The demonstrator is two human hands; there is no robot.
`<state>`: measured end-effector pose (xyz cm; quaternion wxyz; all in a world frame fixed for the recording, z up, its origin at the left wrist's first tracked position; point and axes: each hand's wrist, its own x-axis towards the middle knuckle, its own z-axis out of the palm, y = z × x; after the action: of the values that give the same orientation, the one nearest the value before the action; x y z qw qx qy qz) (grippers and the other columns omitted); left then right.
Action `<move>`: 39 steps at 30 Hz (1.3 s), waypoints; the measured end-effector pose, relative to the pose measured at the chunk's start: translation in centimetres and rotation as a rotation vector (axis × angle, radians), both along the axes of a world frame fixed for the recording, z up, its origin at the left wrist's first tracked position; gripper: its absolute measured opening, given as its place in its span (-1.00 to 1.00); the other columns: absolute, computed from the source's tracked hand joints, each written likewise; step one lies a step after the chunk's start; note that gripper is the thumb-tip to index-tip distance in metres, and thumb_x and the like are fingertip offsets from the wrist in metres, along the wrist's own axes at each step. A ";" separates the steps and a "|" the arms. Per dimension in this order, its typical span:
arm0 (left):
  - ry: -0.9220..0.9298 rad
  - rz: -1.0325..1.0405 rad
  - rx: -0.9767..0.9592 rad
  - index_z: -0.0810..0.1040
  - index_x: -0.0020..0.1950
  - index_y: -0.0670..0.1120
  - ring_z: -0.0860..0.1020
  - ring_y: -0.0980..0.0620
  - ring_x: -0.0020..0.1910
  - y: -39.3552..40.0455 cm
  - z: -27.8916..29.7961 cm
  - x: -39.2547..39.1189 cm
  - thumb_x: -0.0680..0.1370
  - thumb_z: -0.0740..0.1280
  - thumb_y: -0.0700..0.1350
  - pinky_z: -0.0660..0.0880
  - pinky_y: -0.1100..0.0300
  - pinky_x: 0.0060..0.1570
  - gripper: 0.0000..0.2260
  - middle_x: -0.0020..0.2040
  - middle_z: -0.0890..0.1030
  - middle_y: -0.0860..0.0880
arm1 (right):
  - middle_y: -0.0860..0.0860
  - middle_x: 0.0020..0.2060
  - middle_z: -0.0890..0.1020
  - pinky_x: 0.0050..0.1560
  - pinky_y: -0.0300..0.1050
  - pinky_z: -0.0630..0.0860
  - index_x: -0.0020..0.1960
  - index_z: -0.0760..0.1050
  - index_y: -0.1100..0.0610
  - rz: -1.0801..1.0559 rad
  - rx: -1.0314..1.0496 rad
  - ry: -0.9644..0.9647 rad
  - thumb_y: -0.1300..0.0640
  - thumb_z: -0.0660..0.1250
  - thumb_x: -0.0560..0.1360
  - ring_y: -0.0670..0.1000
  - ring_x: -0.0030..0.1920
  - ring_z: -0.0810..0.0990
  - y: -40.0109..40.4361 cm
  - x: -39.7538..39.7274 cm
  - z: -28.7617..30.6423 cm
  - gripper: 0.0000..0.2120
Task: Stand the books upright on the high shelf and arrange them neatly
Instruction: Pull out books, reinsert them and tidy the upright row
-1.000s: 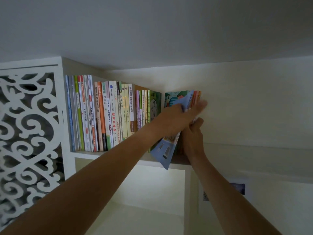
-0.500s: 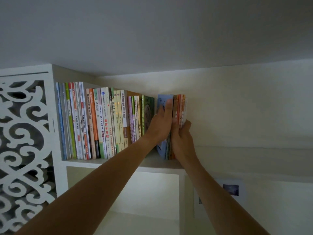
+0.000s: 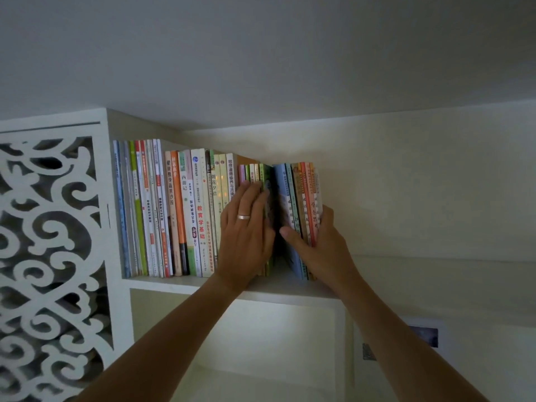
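A long row of upright books (image 3: 179, 213) fills the left part of the high white shelf (image 3: 185, 282). My left hand (image 3: 246, 227), a ring on one finger, lies flat with straight fingers against the spines at the row's right end. To the right stands a small bunch of thin books (image 3: 304, 192) with blue and orange spines, leaning slightly. My right hand (image 3: 322, 245) grips this bunch, thumb on its left side and fingers on its right. A narrow dark gap separates the bunch from the row.
A white carved lattice panel (image 3: 52, 242) closes the shelf's left end. The ceiling hangs close above the books. Bare wall runs right of the bunch, with a small dark plate (image 3: 423, 336) lower down. A lit lower compartment (image 3: 261, 343) lies under the shelf.
The blue book that hung tilted off the shelf edge now stands upright in the bunch. My left hand moved from that bunch to the spines of the long row.
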<state>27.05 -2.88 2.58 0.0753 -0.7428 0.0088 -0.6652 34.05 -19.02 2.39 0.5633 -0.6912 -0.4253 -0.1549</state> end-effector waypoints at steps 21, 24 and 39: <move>-0.087 -0.050 -0.105 0.33 0.60 -0.16 0.23 -0.13 0.59 0.2 0.3 0.3 0.70 0.24 0.02 0.15 -0.06 0.57 -0.50 0.60 0.26 -0.13 | -0.01 0.43 0.47 0.20 -0.02 0.57 0.59 0.09 -0.15 0.021 -0.089 -0.018 -0.21 0.48 0.45 0.03 0.33 0.54 0.3 0.0 -0.6 -0.15; -0.062 -0.065 -0.110 0.30 0.62 -0.14 0.21 -0.12 0.60 0.3 0.1 0.2 0.67 0.28 0.03 0.14 -0.08 0.57 -0.45 0.61 0.24 -0.16 | -0.01 0.42 0.49 0.20 -0.07 0.54 0.58 0.19 -0.13 -0.052 -0.046 -0.014 -0.29 0.40 0.46 -0.01 0.28 0.51 0.2 -0.2 -0.2 -0.22; 0.189 0.145 0.047 0.02 0.68 -0.17 -0.09 -0.10 0.68 0.9 -0.7 -1.1 0.75 0.07 0.09 -0.03 -0.14 0.64 -0.41 0.70 -0.02 -0.15 | 0.03 0.38 0.49 0.06 -0.16 0.54 0.62 0.07 -0.10 -0.014 -0.185 0.008 -0.16 0.54 0.42 0.07 0.29 0.54 0.2 0.9 -0.8 -0.06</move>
<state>25.97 -2.00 1.88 0.1393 -0.7989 -0.0221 -0.5846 34.90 -18.84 1.55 0.4977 -0.7439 -0.4307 -0.1161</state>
